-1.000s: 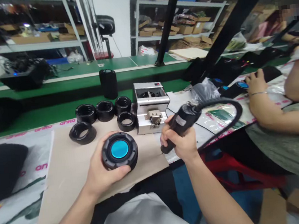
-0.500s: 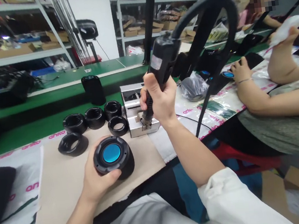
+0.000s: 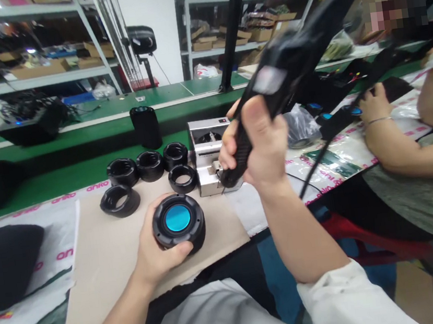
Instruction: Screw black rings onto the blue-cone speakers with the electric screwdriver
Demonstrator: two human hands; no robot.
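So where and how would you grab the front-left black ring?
I'd pinch the front-left black ring by its wall, from the front left: that side faces bare cardboard, while another ring sits close behind. Its open middle should leave room for fingertips inside, thumb outside.

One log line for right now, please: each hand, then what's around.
left hand: holding blue-centered black round unit | right hand: gripping black handheld tool | nearby: five black rings, silver machine

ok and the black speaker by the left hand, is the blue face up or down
Up: the blue disc shows on top of the speaker in the left hand
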